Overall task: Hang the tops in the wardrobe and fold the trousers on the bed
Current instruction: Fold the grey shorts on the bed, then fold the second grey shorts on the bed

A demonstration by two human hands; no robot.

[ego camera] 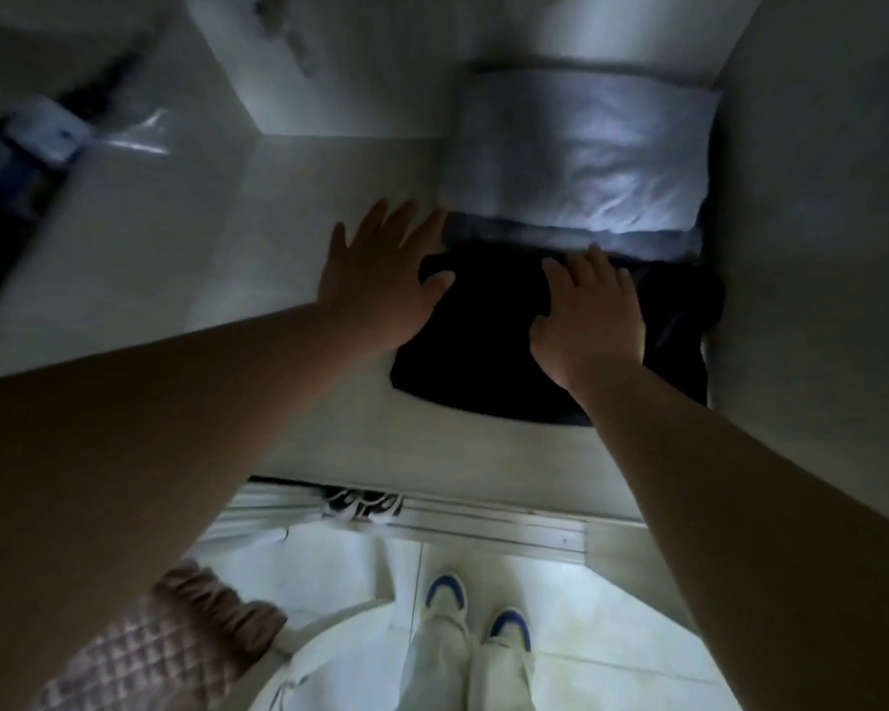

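Bare shelf left of dark trousers; pale folded bundle behind

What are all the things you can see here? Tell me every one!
dark folded garment: one, near black, on the shelf under both hands
pale folded pile: one, light blue-grey, on the shelf behind the dark garment
shelf: one, white, in front of the person
patterned shoes: dark and white, below the shelf edge; count unclear
floor: pale tiles, at the bottom
left hand: fingers spread, at the garment's left edge
right hand: flat on the garment
feet: two, white and blue shoes
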